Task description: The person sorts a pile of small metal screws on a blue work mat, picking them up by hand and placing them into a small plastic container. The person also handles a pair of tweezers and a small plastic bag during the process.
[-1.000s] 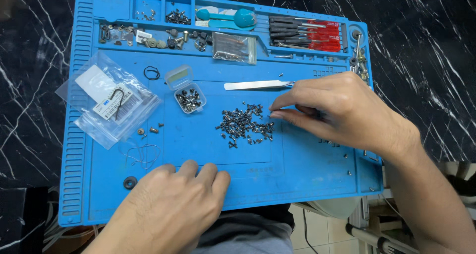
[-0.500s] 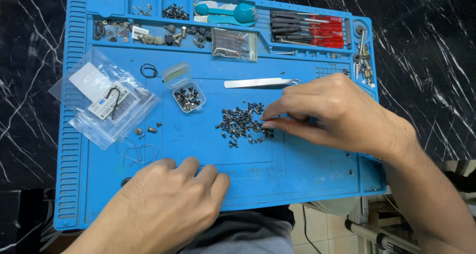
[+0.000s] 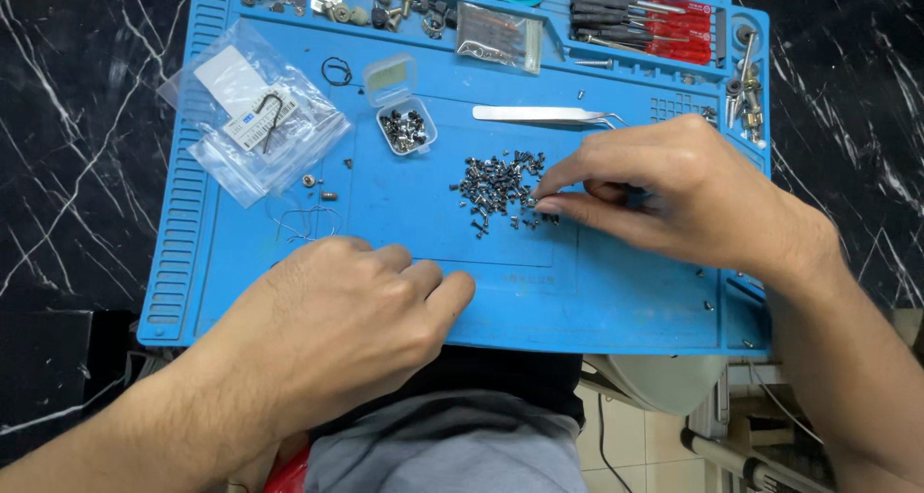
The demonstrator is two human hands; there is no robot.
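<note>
A blue work mat (image 3: 626,305) lies on a black marble table. A pile of several small dark screws (image 3: 493,187) sits at its middle. My right hand (image 3: 674,194) reaches in from the right, thumb and forefinger pinched together on a screw at the pile's right edge. My left hand (image 3: 351,320) rests palm down on the mat's near edge, fingers loosely curled and holding nothing. A small clear box of screws (image 3: 406,129) stands open to the left of the pile, with its lid (image 3: 390,72) behind it.
Metal tweezers (image 3: 539,114) lie behind the pile. Clear plastic bags (image 3: 255,127) sit at the left, with a black ring (image 3: 336,70) and thin wire (image 3: 308,225) nearby. Red-handled screwdrivers (image 3: 674,26) and loose parts fill the far trays. Stray screws (image 3: 708,305) dot the right side.
The view has shifted, so the mat sits higher and further right in frame. My right fingertips stay pinched and have shifted along the pile's right edge. My left hand stays resting on the near edge.
</note>
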